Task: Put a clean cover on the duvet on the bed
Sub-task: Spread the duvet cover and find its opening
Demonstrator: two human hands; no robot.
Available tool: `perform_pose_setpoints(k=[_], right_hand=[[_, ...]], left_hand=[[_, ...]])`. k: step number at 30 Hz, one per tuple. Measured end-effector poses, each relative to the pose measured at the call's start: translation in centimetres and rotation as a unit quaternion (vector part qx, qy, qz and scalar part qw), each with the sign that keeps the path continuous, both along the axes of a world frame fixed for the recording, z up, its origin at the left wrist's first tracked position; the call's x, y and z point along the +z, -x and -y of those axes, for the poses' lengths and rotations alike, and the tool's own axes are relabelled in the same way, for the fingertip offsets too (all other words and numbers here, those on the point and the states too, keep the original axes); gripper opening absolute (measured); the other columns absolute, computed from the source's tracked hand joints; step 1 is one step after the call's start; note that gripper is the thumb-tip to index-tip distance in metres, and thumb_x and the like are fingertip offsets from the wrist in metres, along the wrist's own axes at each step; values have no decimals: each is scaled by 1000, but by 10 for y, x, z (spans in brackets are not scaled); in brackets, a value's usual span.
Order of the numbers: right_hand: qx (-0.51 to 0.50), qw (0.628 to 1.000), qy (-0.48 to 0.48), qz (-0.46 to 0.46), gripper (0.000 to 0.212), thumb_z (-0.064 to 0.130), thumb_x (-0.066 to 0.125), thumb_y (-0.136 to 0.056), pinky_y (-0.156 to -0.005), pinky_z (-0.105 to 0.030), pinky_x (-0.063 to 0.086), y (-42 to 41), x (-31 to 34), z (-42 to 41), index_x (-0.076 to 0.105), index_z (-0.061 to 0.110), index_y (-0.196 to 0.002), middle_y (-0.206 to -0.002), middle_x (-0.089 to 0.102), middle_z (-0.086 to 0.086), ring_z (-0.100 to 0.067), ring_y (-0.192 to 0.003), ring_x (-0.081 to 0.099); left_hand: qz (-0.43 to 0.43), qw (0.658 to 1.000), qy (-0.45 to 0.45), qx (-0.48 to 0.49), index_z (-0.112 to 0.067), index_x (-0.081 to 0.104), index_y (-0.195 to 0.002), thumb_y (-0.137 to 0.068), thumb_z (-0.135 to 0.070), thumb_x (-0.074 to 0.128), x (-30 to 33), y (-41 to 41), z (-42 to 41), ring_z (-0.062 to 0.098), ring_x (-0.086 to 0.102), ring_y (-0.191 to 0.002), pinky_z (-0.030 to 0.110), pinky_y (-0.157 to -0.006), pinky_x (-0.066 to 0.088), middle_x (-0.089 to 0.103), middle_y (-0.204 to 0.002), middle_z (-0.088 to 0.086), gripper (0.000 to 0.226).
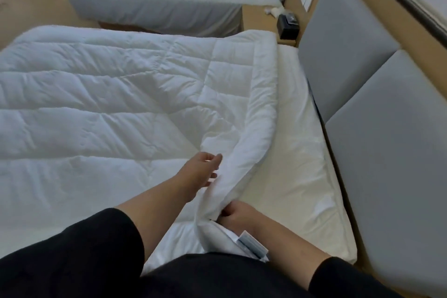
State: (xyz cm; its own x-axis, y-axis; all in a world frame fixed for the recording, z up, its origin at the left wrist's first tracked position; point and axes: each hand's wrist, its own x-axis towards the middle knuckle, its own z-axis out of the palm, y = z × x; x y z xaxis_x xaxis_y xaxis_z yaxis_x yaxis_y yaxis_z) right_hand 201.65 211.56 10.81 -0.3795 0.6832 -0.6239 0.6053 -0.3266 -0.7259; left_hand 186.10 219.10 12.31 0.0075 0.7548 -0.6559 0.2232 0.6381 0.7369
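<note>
Duvet (116,94): white quilted cloth, matt, puffy. Sheet (297,152): smooth matt cloth (slightly creased). Headboard (387,152): grey padded panels, matt, in wood-look frame. Sleeves (72,261): black cloth.

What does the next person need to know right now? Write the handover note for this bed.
Left hand: open, fingers against the lifted duvet edge.
Right hand: grips the near corner of the duvet from underneath.
The duvet lies bare and quilted across the bed, its head end short of the headboard, leaving the mattress sheet exposed.
Done: duvet spread out, corner in hand.
Left: no clean cover is clearly in view; fetch it and put it on.
</note>
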Motion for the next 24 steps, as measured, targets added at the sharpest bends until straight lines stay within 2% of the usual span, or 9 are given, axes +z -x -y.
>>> perform_pose_setpoints(k=[4,7,9,11,13,15,17,20,24], right_hand=[[-161,980,-19,-117,12,13,63,-96,-69,-18,54,16,13,-9,74,15,-102,-95,76,-8,-6,-81,70],[-215,962,6,-168,9,10,63,-97,-60,-18,51,25,14,-14,71,13,-93,-74,73,5,-6,-69,67],[-243,951,31,-190,9,10,63,-98,-58,-18,52,36,16,-16,67,15,-92,-70,72,8,-5,-65,68],[-261,937,58,-224,9,7,61,-98,-68,-27,57,48,19,-21,68,10,-101,-85,76,-4,-16,-78,73],[-261,926,100,-253,19,3,54,-97,-80,-38,58,56,16,-25,70,5,-108,-99,75,-18,-29,-88,72],[-289,909,161,-253,25,10,48,-96,-74,-37,56,58,11,-27,71,2,-101,-92,71,-19,-29,-81,69],[-339,890,195,-232,36,30,45,-102,-67,-37,56,54,2,-30,68,2,-103,-88,70,-17,-28,-76,69],[-406,871,187,-203,63,62,49,-98,-71,-42,60,43,-11,-40,65,3,-113,-98,72,-16,-32,-87,72],[-476,833,182,-215,63,64,59,-92,-74,-42,62,31,-20,-61,63,9,-122,-114,71,-18,-32,-100,72]], left_hand=[[-69,995,-7,-77,-23,56,-122,-77,-53,78,1,17,18,15,59,-111,33,-98,47,57,-118,-4,59],[-34,998,-11,-60,-18,61,-105,-64,-72,75,7,39,21,13,63,-96,33,-87,48,67,-109,1,70],[-22,998,5,-54,-19,59,-114,-53,-78,77,13,49,26,16,66,-99,34,-82,53,67,-113,3,86],[-34,998,15,-48,-26,55,-120,-54,-66,83,17,56,35,19,67,-101,36,-80,57,65,-113,1,83],[-66,997,11,-42,-25,55,-117,-67,-39,80,16,62,43,20,66,-98,37,-80,58,65,-109,2,58],[-119,992,0,-39,-23,60,-109,-76,-14,65,17,70,51,23,63,-95,35,-76,56,63,-104,5,35],[-140,989,-21,-48,-24,67,-96,-75,-4,53,17,76,57,26,64,-90,32,-69,52,66,-95,6,31],[-127,987,-50,-80,-23,72,-88,-77,-4,49,21,77,65,22,65,-79,27,-61,48,70,-87,4,32],[-111,986,-62,-110,-25,74,-83,-79,-7,52,24,81,67,14,56,-66,26,-60,43,66,-75,0,29]])
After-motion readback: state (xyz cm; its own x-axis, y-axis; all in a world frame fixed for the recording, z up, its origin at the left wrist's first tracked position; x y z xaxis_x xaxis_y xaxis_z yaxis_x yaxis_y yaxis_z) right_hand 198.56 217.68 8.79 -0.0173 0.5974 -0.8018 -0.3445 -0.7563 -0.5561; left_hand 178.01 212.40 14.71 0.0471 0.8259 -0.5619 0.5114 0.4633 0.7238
